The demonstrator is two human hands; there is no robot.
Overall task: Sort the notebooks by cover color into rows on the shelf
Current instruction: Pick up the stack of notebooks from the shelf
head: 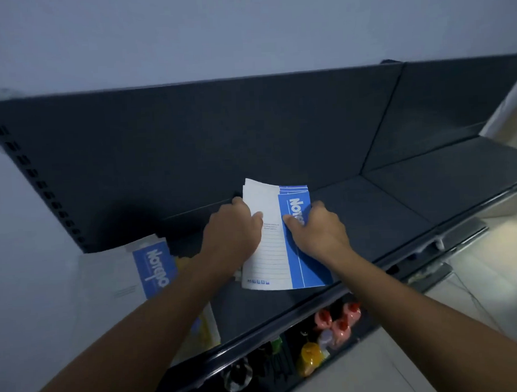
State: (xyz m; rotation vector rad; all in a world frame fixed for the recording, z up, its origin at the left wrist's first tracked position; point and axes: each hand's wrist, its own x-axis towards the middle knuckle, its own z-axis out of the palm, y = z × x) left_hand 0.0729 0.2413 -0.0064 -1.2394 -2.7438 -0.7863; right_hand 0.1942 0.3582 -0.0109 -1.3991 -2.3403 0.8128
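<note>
**Item 1. Left hand** (232, 229). We are gripping the nine o'clock edge of the stack of blue-and-white notebooks (279, 248). The thumb is lying on the white part of the top cover and the fingers are curling behind the edge.

**Item 2. Right hand** (318, 228). We are gripping the same stack at its three o'clock edge. The thumb is pressing on the blue band and the fingers are wrapping behind.

**Item 3. Stack.** Several copies are fanning slightly at the twelve o'clock end. The top cover is showing a white ruled field on one side and a blue band with white lettering on the other. The stack is sitting between our hands over the middle of the dark shelf (385, 220). We cannot tell whether it is lying flat on the board.

**Item 4. Second blue notebook** (155, 268). It is lying at eight o'clock of the stack, beyond the left forearm, at the shelf's left end.

**Item 5. Yellow covers** (205, 331). These are showing under the left forearm at seven o'clock, too blurred to count.

**Item 6. Bottles.** At six o'clock, on the level below, pink bottles (341, 325) are standing beside a yellow bottle (310, 356).

**Item 7. Back panel** (189, 139). It is rising behind the shelf at twelve o'clock.
</note>
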